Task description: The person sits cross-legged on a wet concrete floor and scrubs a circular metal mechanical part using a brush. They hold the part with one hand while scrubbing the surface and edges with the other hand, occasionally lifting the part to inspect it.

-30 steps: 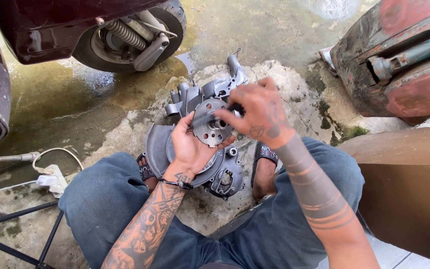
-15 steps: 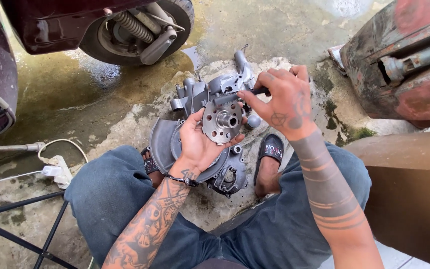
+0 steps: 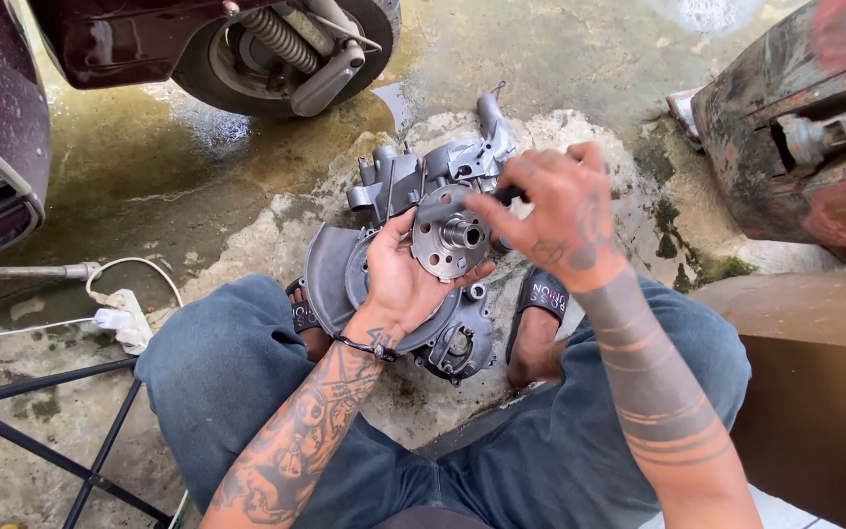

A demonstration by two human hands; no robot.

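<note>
**Round hub plate held over an engine casing**

Low in the view, no packages or signs are seen; the only lettering is a small white print on the strap of a black sandal (image 3: 544,294), worn on the foot just right of the work.

A round grey metal hub plate (image 3: 450,245), ringed with small holes and carrying a short tube at its centre, is cupped in the left hand (image 3: 399,284). That hand is turned palm up, the tattooed forearm rising from the lower left, and its fingers are curled under and around the plate's left and lower edge, so the plate is gripped.

The right hand (image 3: 560,216) is brought in from the right, back of the hand upward, wrist bent above the knee. Its fingers are clenched on a dark slim tool (image 3: 443,207), whose tip is laid across the plate's upper rim, just above the central tube.

Directly beneath both hands a grey engine casing (image 3: 413,176) is set on the wet concrete floor (image 3: 198,196), between the person's denim-clad knees. A scooter wheel (image 3: 286,49) with a coil spring is seen at the top left, well apart from the hands.
</note>
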